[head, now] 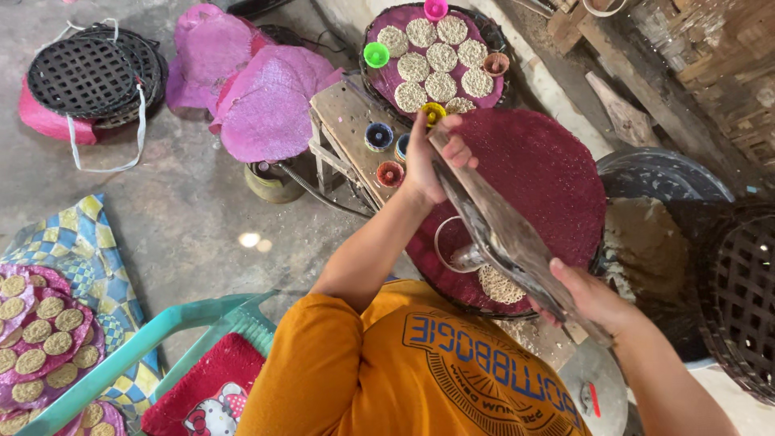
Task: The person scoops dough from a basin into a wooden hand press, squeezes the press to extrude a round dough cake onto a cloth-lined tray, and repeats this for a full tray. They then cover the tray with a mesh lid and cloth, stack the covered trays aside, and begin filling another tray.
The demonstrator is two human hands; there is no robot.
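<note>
Both my hands grip a long, worn wooden press [504, 234] that slants over a round dark red mesh mat [549, 161]. My left hand [432, 157] holds its far end. My right hand [589, 295] holds the near end. Under the press lies a small round of pale noodle strands [500, 287] on the mat. A metal ring [452, 242] sits beside it. My orange shirt [387, 371] fills the bottom of the view.
Beyond the mat, a round tray [484, 28] carries several noodle rounds and small coloured cups [376, 55]. A wooden stand [347, 121], pink mesh mats [258, 105] and black woven trays [85, 73] lie left. A black basket [743, 299] stands right; more noodle rounds [40, 339] sit lower left.
</note>
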